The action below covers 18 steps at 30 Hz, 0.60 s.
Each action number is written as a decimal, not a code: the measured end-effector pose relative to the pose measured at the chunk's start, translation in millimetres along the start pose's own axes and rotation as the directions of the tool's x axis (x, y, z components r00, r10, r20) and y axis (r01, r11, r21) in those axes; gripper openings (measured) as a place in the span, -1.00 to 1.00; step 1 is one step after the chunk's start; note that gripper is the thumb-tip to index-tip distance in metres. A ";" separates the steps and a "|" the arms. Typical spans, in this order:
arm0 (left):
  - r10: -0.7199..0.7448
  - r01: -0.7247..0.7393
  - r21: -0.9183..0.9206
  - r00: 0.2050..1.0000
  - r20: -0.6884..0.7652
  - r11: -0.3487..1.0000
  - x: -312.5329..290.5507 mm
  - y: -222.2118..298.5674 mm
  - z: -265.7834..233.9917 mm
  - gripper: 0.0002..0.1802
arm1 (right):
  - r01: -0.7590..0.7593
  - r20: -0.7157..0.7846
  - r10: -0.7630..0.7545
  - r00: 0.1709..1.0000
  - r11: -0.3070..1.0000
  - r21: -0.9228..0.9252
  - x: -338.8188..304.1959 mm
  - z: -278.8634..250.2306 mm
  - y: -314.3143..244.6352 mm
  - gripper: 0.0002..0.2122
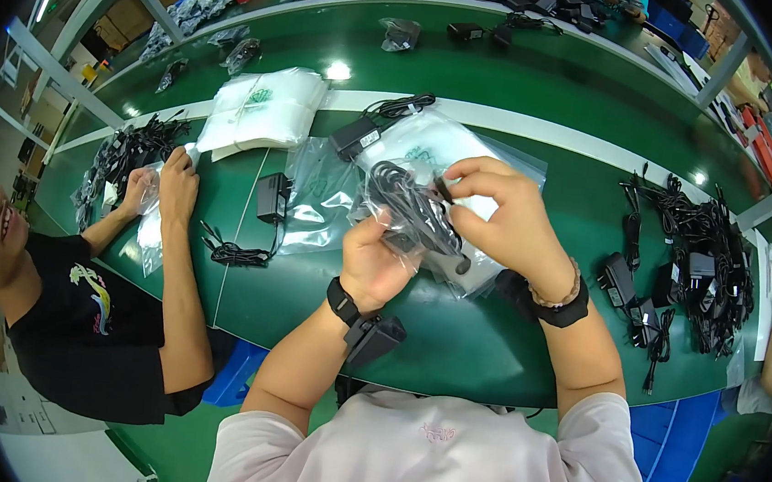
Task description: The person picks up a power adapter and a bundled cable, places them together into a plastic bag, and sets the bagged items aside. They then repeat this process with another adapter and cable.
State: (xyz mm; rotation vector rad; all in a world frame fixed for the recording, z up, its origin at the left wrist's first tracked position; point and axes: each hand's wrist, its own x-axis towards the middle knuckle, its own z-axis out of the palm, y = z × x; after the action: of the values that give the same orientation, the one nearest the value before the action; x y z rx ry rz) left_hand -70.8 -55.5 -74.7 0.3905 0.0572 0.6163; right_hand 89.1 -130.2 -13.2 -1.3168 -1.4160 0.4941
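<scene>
My left hand [376, 268] is closed on a clear plastic bag, its thumb pressing the lower side. A coiled dark cable [398, 190] shows in the bag's opening; whether it lies fully inside, I cannot tell. Over the bag's right side, my right hand [506, 217] pinches a dark piece of the cable between thumb and forefinger. Beneath both hands lie flat clear bags [436, 140] with green print. Just beyond them rests a black power adapter [355, 138] with its cord bundled. Another adapter [272, 196] sits to the left.
A tied stack of bags [265, 106] stands at the back left. Tangled adapters and cords [700, 268] cover the table's right side; another heap [122, 158] lies left. A co-worker's hands [175, 188] hold a clear bag there. Behind runs a green conveyor [492, 76] with bagged items.
</scene>
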 end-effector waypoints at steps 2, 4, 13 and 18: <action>-0.017 0.021 -0.108 0.999 0.030 0.994 1.7 -2.8 -3.3 -0.53 | 0.111 0.039 -0.106 0.994 0.982 -0.151 0.7 -1.1 -3.1 -0.85; -0.025 0.032 -0.162 0.999 0.043 0.986 1.5 -3.4 -2.8 -0.53 | 0.165 0.065 -0.154 0.986 0.961 -0.222 0.9 -2.6 -5.3 -0.84; -0.027 0.048 0.173 0.992 -0.123 0.984 -3.4 -2.4 -6.6 -0.51 | 0.192 0.091 -0.171 0.981 0.923 -0.335 1.1 -1.6 -6.3 -0.79; 0.062 -0.019 0.394 0.994 -0.095 0.919 -5.1 -3.6 5.6 -0.56 | -0.089 -0.050 0.085 0.995 0.993 -0.078 1.5 5.7 -2.2 -0.80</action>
State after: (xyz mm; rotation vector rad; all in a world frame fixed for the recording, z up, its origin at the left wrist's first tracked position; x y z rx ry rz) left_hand -72.0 -63.0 -71.2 0.7508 0.2789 0.6667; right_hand 83.4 -127.6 -12.5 -1.4498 -1.3562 0.4655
